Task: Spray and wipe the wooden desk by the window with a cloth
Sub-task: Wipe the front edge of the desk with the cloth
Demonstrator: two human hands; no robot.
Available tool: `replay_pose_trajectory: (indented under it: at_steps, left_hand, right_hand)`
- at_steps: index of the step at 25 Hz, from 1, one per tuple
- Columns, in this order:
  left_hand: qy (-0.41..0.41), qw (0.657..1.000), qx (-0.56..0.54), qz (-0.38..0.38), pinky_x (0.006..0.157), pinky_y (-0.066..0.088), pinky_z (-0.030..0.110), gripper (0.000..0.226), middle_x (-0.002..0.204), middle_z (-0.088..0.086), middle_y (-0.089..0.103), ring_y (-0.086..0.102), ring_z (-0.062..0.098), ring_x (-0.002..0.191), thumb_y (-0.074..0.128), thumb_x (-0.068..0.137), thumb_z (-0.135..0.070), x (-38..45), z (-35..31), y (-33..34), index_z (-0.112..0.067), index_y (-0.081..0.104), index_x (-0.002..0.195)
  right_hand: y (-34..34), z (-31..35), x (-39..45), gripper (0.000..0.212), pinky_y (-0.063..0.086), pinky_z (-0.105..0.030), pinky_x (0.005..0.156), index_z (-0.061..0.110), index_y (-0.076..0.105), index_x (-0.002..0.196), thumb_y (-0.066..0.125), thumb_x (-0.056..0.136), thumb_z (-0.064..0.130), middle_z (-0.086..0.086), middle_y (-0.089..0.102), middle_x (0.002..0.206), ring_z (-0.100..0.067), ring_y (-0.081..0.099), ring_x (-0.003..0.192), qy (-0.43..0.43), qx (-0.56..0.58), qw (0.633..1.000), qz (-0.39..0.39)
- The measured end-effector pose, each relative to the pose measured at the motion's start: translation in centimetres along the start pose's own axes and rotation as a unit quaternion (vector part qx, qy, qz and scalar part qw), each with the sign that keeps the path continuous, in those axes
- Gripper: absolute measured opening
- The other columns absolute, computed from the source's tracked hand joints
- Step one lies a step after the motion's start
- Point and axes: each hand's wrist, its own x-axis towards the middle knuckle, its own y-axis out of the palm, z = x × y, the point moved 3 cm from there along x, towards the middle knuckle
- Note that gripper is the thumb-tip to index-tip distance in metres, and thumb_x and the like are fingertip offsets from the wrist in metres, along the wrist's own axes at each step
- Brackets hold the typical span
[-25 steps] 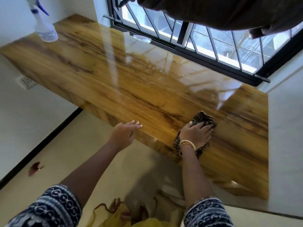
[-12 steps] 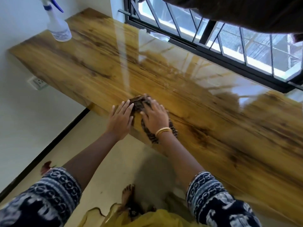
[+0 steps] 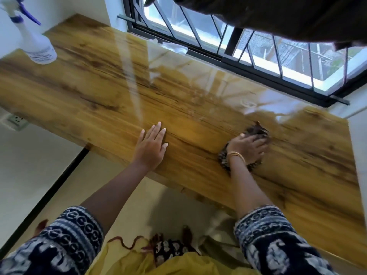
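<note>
Right now the right hand (image 3: 248, 148) presses a dark patterned cloth (image 3: 256, 131) flat against the desk (image 3: 99, 92), fingers spread and curled lightly over the fabric, pinning it down rather than pinching it. It sits near the front edge, toward the right end. The left hand (image 3: 152, 148) lies open and empty, palm down on the wood, fingers together and pointing away from the body, apparently as a brace. The desk's long axis runs left to right beneath the window (image 3: 258, 56), so most of the unwiped stretch probably lies leftward of the cloth and back toward the glass, where droplets seem to glisten. The spray bottle (image 3: 37, 46) stands upright at the far left corner, well apart from both hands; the left one is nearer to it.
</note>
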Motion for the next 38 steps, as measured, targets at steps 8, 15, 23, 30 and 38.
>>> replay_pose_trajectory:
  at_steps: [8,15,23,30,38]
  left_hand:
    - [0.005,0.999,0.045,-0.019,0.117,0.026,0.047,0.055,0.153,0.009,0.038,0.035,0.025,0.141,0.035,0.097,-0.040,2.8,0.8,1.0,-0.010,0.046,0.141]
    - [0.012,0.999,0.022,-0.029,0.115,0.027,0.048,0.054,0.148,0.011,0.046,0.042,0.028,0.137,0.040,0.093,-0.039,9.1,-3.2,1.7,-0.008,0.052,0.135]
    - [-0.008,0.999,0.002,-0.032,0.116,0.023,0.047,0.046,0.149,0.014,0.044,0.038,0.029,0.140,0.052,0.095,-0.030,11.0,-3.0,2.4,-0.007,0.051,0.136]
    - [-0.101,0.993,-0.018,-0.058,0.119,0.021,0.050,0.048,0.152,0.015,0.038,0.032,0.029,0.143,0.041,0.099,-0.032,7.9,3.3,-1.1,-0.006,0.047,0.139]
    - [-0.212,0.974,0.029,-0.078,0.117,0.022,0.054,0.053,0.151,0.016,0.039,0.033,0.033,0.141,0.034,0.096,-0.036,0.7,19.5,-7.7,-0.006,0.046,0.138]
  right_hand:
    - [6.5,17.6,-5.5,0.056,0.015,-0.046,0.120,0.021,0.033,0.153,0.031,0.103,0.048,-0.004,0.020,0.163,-0.027,0.017,0.150,-0.571,-0.093,0.801,0.156]
    - [2.2,7.4,16.2,0.051,0.021,-0.053,0.116,0.028,0.040,0.148,0.032,0.101,0.047,-0.001,0.026,0.160,-0.026,0.026,0.145,-0.307,-0.044,0.950,0.035]
    - [-1.3,-1.1,21.8,0.060,0.016,-0.050,0.119,0.008,0.035,0.150,0.036,0.100,0.042,-0.018,0.024,0.160,-0.036,0.021,0.147,0.019,-0.002,0.999,-0.037]
    - [6.0,20.1,5.7,0.064,0.014,-0.048,0.121,0.012,0.025,0.154,0.026,0.102,0.047,-0.015,0.013,0.163,-0.032,0.014,0.150,-0.304,-0.038,0.949,0.076]
    - [12.5,32.0,-17.6,0.064,0.015,-0.048,0.121,0.009,0.025,0.154,0.030,0.103,0.046,-0.015,0.014,0.163,-0.034,0.014,0.149,-0.543,-0.049,0.826,0.139]
